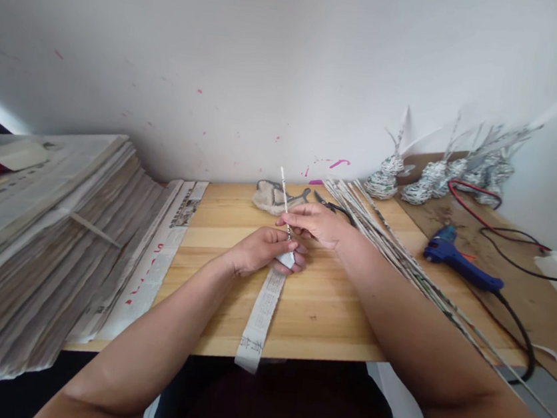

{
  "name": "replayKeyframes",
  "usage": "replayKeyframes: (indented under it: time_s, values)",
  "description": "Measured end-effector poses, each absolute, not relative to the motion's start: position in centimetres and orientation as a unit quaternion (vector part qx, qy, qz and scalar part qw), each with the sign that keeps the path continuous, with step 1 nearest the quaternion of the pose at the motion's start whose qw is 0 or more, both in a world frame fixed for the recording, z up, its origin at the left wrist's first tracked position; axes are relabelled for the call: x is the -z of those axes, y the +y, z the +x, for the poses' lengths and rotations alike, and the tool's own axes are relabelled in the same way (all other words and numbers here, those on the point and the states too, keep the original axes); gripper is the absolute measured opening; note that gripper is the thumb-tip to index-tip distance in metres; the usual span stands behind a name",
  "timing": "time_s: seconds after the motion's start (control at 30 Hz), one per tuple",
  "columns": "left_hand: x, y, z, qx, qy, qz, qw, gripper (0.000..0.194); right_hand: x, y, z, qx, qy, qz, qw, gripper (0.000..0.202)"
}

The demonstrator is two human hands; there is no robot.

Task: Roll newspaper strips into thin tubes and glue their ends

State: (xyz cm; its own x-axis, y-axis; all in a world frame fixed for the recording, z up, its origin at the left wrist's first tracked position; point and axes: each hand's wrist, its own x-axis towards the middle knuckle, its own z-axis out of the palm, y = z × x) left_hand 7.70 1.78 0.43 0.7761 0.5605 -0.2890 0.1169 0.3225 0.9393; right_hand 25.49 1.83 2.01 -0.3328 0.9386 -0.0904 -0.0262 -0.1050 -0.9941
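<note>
A newspaper strip (pixel 263 308) runs up from the table's front edge into my left hand (pixel 272 248). Its upper end is wound into a thin paper tube (pixel 284 188), which points up and slightly left. My left hand is closed on the strip where it meets the tube. Just above, my right hand (pixel 314 223) pinches the tube between thumb and fingers. Behind my hands lie a beige cloth-like item (pixel 268 198) and dark-handled cutters (pixel 327 202).
Stacked newspapers (pixel 51 263) rise on the left. Finished paper tubes (pixel 385 241) lie in a bundle to the right. Beyond them are a blue glue gun (pixel 464 260) with its cable and several woven paper figures (pixel 385 177) by the wall.
</note>
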Motion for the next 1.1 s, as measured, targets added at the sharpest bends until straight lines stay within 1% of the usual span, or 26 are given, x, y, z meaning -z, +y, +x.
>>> replayKeyframes:
  time_s: [0.07,0.17,0.33,0.37,0.43,0.53,0.6,0.73,0.8,0.93,1.0,1.1]
  values:
    - [-0.4,1.7,7.7,-0.145,0.299,0.563,0.757,0.042,-2.0,1.9,25.2,-0.595,-0.508,-0.449,0.432,0.036]
    - [-0.4,1.7,7.7,-0.142,0.294,0.565,0.758,0.043,-2.0,2.0,25.1,-0.588,-0.468,-0.471,0.461,0.040]
    - [-0.1,1.9,7.6,-0.146,0.281,0.564,0.763,0.042,-2.2,1.8,25.8,-0.625,-0.550,-0.404,0.379,0.043]
    - [-0.1,1.9,7.6,-0.144,0.280,0.565,0.763,0.041,-2.2,1.8,25.8,-0.621,-0.551,-0.408,0.379,0.041]
    - [-0.1,1.9,7.6,-0.140,0.279,0.567,0.763,0.041,-2.1,1.9,25.6,-0.604,-0.525,-0.437,0.410,0.037]
    - [-0.1,1.9,7.6,-0.136,0.277,0.570,0.761,0.042,-2.0,2.0,25.4,-0.586,-0.474,-0.473,0.457,0.042]
    - [-0.1,1.9,7.6,-0.136,0.279,0.570,0.761,0.042,-1.9,2.1,25.6,-0.596,-0.485,-0.458,0.447,0.042]
    - [0.1,1.9,7.6,-0.142,0.275,0.565,0.765,0.042,-1.7,2.1,26.1,-0.624,-0.557,-0.409,0.364,0.043]
    - [0.0,1.9,7.6,-0.139,0.271,0.564,0.767,0.042,-1.7,2.1,25.9,-0.609,-0.548,-0.431,0.379,0.040]
    - [-0.1,1.9,7.7,-0.131,0.285,0.572,0.758,0.043,-2.1,2.0,25.3,-0.565,-0.488,-0.486,0.454,0.039]
    - [-0.1,1.9,7.6,-0.134,0.292,0.574,0.753,0.043,-2.2,1.8,25.3,-0.570,-0.507,-0.471,0.443,0.038]
    - [0.1,2.1,7.6,-0.140,0.287,0.577,0.752,0.041,-2.1,1.8,25.7,-0.595,-0.555,-0.433,0.389,0.042]
